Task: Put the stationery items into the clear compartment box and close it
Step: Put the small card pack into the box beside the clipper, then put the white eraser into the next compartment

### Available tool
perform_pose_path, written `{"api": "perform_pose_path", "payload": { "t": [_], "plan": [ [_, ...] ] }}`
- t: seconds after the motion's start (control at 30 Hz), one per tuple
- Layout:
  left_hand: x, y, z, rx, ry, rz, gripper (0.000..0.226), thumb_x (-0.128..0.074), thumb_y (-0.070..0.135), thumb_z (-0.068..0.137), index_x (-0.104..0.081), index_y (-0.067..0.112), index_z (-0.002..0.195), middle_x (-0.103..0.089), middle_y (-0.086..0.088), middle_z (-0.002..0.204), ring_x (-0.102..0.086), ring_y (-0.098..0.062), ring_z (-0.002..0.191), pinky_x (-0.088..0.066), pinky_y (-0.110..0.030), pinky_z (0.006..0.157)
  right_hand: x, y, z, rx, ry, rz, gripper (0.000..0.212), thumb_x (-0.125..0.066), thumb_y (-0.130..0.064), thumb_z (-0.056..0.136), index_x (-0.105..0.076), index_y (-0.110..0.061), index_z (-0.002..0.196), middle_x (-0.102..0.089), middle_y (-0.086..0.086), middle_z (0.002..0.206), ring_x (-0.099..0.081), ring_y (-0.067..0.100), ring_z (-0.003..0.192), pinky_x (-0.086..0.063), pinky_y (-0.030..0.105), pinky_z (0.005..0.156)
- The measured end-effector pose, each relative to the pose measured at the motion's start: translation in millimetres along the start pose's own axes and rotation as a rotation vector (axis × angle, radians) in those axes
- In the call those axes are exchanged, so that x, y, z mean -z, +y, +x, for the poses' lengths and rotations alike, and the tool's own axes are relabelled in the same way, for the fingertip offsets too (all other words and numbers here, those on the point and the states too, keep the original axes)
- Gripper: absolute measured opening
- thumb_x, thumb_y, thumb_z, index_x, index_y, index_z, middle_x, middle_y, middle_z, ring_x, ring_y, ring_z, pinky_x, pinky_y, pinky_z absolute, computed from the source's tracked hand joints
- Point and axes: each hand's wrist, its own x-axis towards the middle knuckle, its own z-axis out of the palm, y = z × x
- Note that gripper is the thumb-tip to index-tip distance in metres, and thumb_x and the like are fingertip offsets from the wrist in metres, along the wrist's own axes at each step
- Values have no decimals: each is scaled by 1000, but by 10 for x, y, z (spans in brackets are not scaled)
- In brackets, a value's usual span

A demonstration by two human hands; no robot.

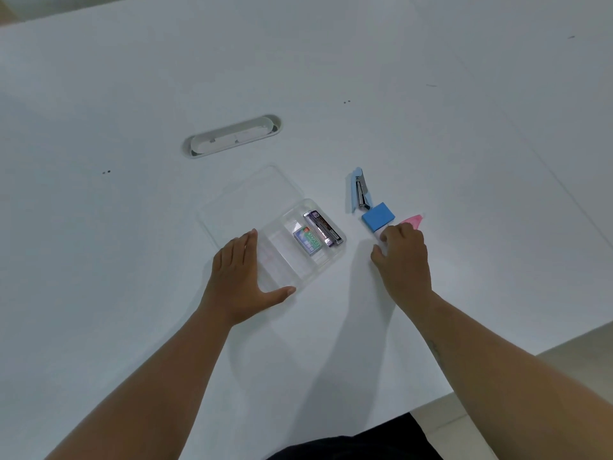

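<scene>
Left grip (240,277) is spread flat & open vs the near corner of the clear box (300,247), lid back, staples (307,241) inside. Right grip (403,257) curls onto a pink/white item (411,222) on the bench (132,94); blue eraser (378,216) just past it, stapler (360,190) beyond.

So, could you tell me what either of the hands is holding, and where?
The right hand closes on a pink-and-white item's near end; the left hand lies open against the clear box.

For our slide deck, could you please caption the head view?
Left hand steadies the open clear box; right hand reaches items beside the stapler.
</scene>
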Motion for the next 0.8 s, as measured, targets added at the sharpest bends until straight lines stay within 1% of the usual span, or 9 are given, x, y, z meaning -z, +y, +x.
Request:
{"api": "perform_pose_path", "payload": {
  "t": [0.1,0.23,0.3,0.4,0.5,0.6,0.7,0.8],
  "plan": [
    [20,9,26,-11,1,-1,126,-44,91,61,-7,13,153,-22,-5,157,-18,-25,145,-18,-43,119,3,9,-8,-14,-6,27,11,-58,-5,86,-58,0,96,-56,18,104,-49,33,92,-45,41,76],
    [15,5,16,-8,1,-6,126,-46,90,61,-5,14,153,-20,-4,158,-16,-24,146,-17,-42,119,-15,16,-45,-96,-18,171,11,-57,-3,87,-55,-2,98,-52,17,109,-48,32,99,-46,41,79],
    [16,10,16,-4,-4,-19,126,-47,90,61,-5,14,153,-19,-3,159,-16,-25,146,-17,-43,120,-34,28,-65,-118,-31,195,10,-56,-4,87,-54,-4,97,-52,14,105,-46,30,97,-43,38,78],
    [19,6,16,-4,-2,-27,126,-49,89,62,-6,14,153,-19,-3,160,-16,-25,147,-16,-43,120,-29,-29,-65,-121,-23,243,9,-58,-2,84,-54,-4,92,-54,14,98,-43,25,90,-35,30,74],
    [10,10,19,-10,3,-33,126,-48,89,61,-6,14,153,-19,-3,159,-16,-25,147,-16,-42,120,10,-207,-37,-88,6,321,11,-60,0,79,-54,-4,87,-54,13,92,-43,27,88,-33,29,72],
    [-1,0,14,-8,11,-38,127,-46,90,60,-7,14,153,-21,-3,159,-18,-25,146,-17,-41,120,33,-468,-27,-18,11,393,12,-63,-1,79,-55,-5,87,-54,13,93,-47,28,89,-41,33,72],
    [-18,-4,15,-16,28,-37,126,-46,91,61,-8,14,153,-23,-3,157,-18,-24,145,-16,-41,119,27,-707,-19,55,-10,445,14,-65,-1,78,-55,-8,84,-52,7,89,-46,25,87,-43,33,72],
    [-31,-15,14,-15,34,-44,127,-45,92,60,-7,14,154,-22,-3,157,-17,-23,144,-15,-39,119,-22,-888,-5,116,-47,421,15,-65,-4,80,-54,-11,86,-52,3,90,-45,20,86,-43,31,70]
  ]
}}
